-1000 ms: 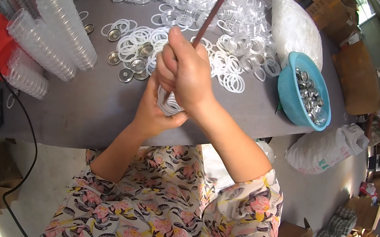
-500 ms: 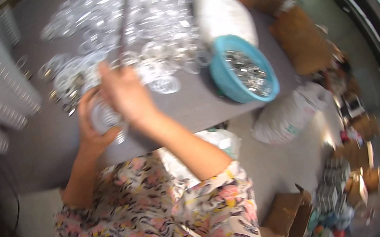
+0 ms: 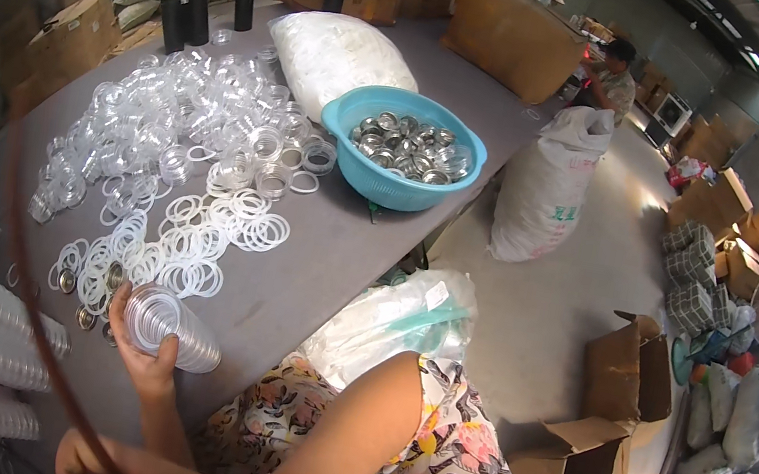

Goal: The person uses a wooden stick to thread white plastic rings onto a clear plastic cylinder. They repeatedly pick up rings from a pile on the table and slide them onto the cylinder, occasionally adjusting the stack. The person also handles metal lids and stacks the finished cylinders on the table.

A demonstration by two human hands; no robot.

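Observation:
My left hand (image 3: 142, 360) is curled around a stack of clear round plastic pieces (image 3: 171, 322), tilted with one end facing up. Close beyond its fingers are loose white rings (image 3: 197, 235) and a few small metal caps (image 3: 86, 317). My right hand (image 3: 91, 462) is low, near the bottom edge and apart from the stack; its fingers cannot be made out. A thin brown cord-like strip (image 3: 34, 298), blurred, crosses the view and passes over the right hand. Whether the hand grips it is unclear.
A heap of clear plastic rings (image 3: 186, 122) covers the far table. Beside it are a white bag (image 3: 340, 58) and a blue basin (image 3: 398, 190) of metal caps. More clear stacks (image 3: 2, 303) line the left. A sack (image 3: 551, 186) and open carton (image 3: 623, 382) stand right.
My right hand has come away from the stack, down toward the lower edge. My left hand still holds the stack, and the view has tilted up to show more of the room.

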